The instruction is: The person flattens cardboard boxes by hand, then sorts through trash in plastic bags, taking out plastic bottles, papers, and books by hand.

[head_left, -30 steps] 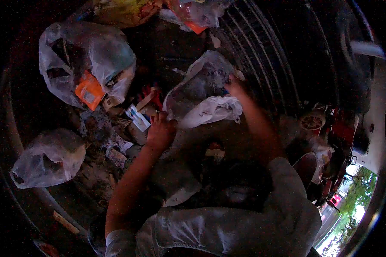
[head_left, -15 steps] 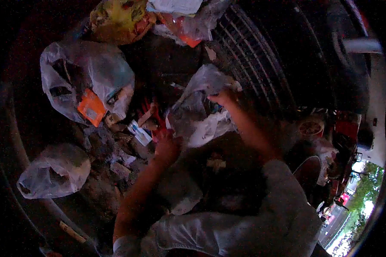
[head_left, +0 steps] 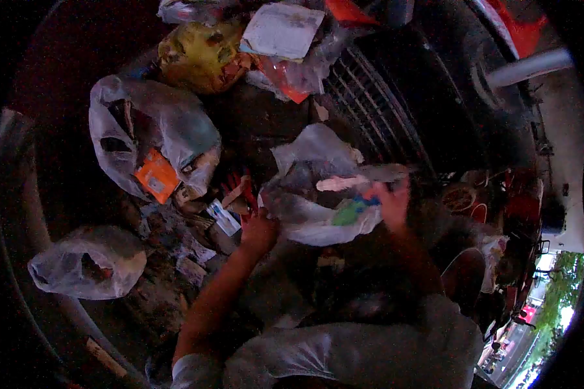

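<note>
A translucent plastic bag (head_left: 298,217) lies in front of me with its mouth spread wide. My left hand (head_left: 260,232) is closed on the bag's near left rim. At the bag's right side, my right hand (head_left: 394,202) is closed on a crumpled blue and green piece (head_left: 352,212), perhaps a wrapper, which hangs over the opening. A pale pink strip (head_left: 339,183) shows just beyond it, slightly blurred. Beside my left hand are a red object with finger-like parts (head_left: 232,186) and a small white and blue packet (head_left: 223,218).
A large clear bag (head_left: 113,107) with an orange packet (head_left: 157,176) stands at the left, a smaller clear bag (head_left: 104,262) below it. A yellow bag (head_left: 198,58) and white sheet (head_left: 283,31) lie at the back. A dark slatted crate (head_left: 379,110) stands back right.
My right hand has moved right and toward me, bringing the blue and green piece into sight. The bag's mouth has spread wider. My left hand keeps its hold, and the view has shifted slightly.
</note>
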Demonstrator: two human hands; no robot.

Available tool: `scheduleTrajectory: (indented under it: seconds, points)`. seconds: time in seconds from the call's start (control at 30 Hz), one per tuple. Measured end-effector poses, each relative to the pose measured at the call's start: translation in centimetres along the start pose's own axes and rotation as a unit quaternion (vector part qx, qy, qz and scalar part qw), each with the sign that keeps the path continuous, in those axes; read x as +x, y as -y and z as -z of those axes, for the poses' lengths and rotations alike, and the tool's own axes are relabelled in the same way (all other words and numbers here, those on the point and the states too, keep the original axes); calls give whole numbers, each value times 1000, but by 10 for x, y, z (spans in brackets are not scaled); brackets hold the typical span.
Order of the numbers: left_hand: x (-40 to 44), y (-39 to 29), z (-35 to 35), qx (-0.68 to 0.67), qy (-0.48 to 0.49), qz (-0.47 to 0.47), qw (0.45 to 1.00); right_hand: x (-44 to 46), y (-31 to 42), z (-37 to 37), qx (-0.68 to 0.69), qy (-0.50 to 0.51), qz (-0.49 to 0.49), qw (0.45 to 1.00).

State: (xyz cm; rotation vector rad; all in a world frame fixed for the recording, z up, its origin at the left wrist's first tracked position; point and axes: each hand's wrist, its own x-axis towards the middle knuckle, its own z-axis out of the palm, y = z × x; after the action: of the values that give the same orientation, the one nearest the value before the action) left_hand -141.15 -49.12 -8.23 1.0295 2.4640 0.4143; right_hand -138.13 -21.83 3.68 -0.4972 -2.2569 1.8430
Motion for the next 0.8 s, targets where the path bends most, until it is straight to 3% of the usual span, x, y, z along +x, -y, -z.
scheduleTrajectory:
  seconds: [0.03,0.07,0.13,0.17,0.23,0.27,0.3,0.33,0.37,0.4,0.43,0.47,0.5,0.53,0.6,0.63,0.67,0.73,0.8]
  points:
    - [1,-2,6,0,24,11,1000,-9,14,11,-31,-67,4,997]
    - [3,-3,11,-1,50,23,998,-19,18,25,84,-113,-3,990]
    - [5,-6,20,-3,100,46,994,-34,0,100,130,-234,9,963]
    - [6,-5,8,4,73,13,997,-36,-21,140,61,-308,26,949]
    - [8,-4,-26,16,20,-50,998,-50,75,94,163,-276,110,941]
    - [8,-9,-25,-53,43,-49,996,-56,108,88,207,-265,132,933]
    - [9,-18,-23,-122,66,-48,989,-62,100,149,-7,-313,175,934]
    - [11,-29,-21,-191,90,-47,976,-68,92,209,-215,-384,196,876]
    - [13,-42,-19,-258,115,-46,958,-65,86,255,-405,-391,215,798]
    - [15,-53,-17,-324,138,-46,935,-62,80,300,-569,-414,231,672]
    - [18,-63,-16,-388,159,-47,907,-52,81,324,-519,-415,227,712]
    - [21,-72,-16,-450,179,-47,873,-38,79,349,-539,-410,213,705]
    - [21,-81,-26,-451,157,-65,876,-24,77,373,-558,-404,199,697]
    - [20,-87,-36,-450,133,-83,879,-8,69,398,-641,-392,175,636]
    - [5,-90,-10,-411,86,-144,896,15,67,406,-537,-437,49,720]
    - [0,-90,-1,-390,63,-174,902,25,74,400,-314,-433,-46,844]
    - [2,-87,-19,-427,55,-172,886,35,80,394,-83,-459,-148,872]
    - [12,-85,-71,-500,34,-171,848,44,66,402,-52,-458,-168,872]
    - [5,-77,-70,-412,-62,-104,903,52,46,412,-127,-433,-156,879]
